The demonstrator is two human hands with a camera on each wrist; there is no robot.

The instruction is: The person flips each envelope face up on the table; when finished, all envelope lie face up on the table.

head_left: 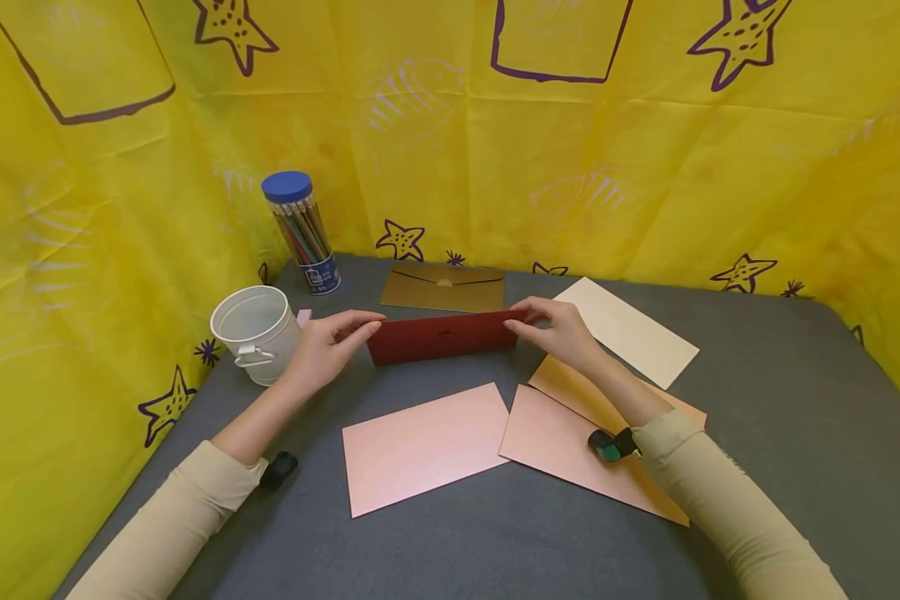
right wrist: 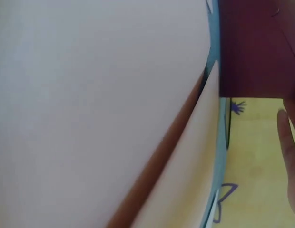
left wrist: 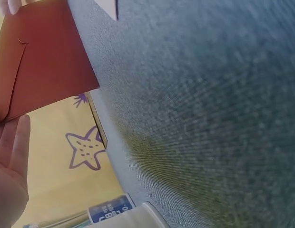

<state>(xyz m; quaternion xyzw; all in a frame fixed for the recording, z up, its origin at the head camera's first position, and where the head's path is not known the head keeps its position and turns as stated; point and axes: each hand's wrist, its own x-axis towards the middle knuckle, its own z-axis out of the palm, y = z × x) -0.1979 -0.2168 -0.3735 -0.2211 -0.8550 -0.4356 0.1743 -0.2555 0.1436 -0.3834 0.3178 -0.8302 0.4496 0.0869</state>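
A dark red envelope stands tilted up on its long edge in the middle of the table, its flap side toward me. My left hand pinches its upper left corner between thumb and fingers. At the opposite upper corner, my right hand pinches it in the same way. In the left wrist view the red envelope shows its closed flap, with the fingers of the left hand at its end. The right wrist view has part of the envelope and the right hand at its edge.
Pink envelopes lie in front, one overlapping an orange envelope under my right forearm. A cream envelope is at the back right, a gold-brown one behind. At left stand a white metal bucket and a blue-lidded pencil tub.
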